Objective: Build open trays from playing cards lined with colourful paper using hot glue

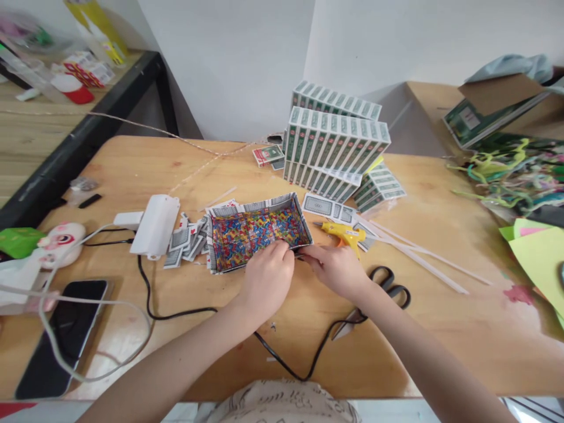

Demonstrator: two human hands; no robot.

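A shallow open box made of playing cards, lined with a many-coloured pattern, lies on the wooden table in front of me. My left hand is closed over the middle of its near wall, fingers pinching the edge. My right hand pinches the same near wall at its right end, fingers pressed together. A yellow glue gun lies just right of the box, beyond my right hand. Black-handled scissors rest by my right forearm.
Stacked card packs stand behind the box. Loose cards, a white device, a black cable, a phone, glue sticks, coloured paper and pipe cleaners surround it.
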